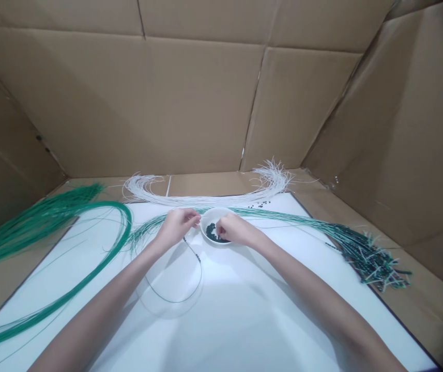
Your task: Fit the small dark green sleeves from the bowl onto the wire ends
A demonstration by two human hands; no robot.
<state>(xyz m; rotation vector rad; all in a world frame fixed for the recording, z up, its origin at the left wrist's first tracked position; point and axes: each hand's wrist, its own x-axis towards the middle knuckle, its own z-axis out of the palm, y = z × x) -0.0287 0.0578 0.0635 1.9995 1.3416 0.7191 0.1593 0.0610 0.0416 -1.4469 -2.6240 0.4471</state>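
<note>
Pinched together at the fingertips, the left hand (177, 225), apparently on a thin wire (201, 276), just beside the left rim of the white bowl (214, 214). Drooping from that grip, a loop of the same wire in front of the bowl, with a few dark beads (198, 258) strung along its upper right side; hard to say about contact between loop and table. Dipped into the bowl, the right hand (233, 228), fingers bunched and tips down among loose beads (211, 230); impossible to tell, with the tips partly hidden, about any bead between them. Looks like the bead-picking step, with the wire held ready in the other hand. Seems to call next for a fine pinch on very small pieces, a steady left hand, and careful matching of bead hole to wire end, with some risk of dropped beads from a loose pinch. Close behind the bowl, a long bundle of green strands (283, 216), ending at right in a dark beaded bunch (376, 263) across the table edge. Farther back, a curved bunch of white strands (205, 200), frayed and upturned at both ends, and a small scatter of stray beads (260, 204) near its right part. To the left, a thick green coil (97, 271) and a looser green sheaf (39, 227). Beneath, a glossy white table (221, 320) with soft shadows. All round, creased brown cardboard walls (205, 103).
</note>
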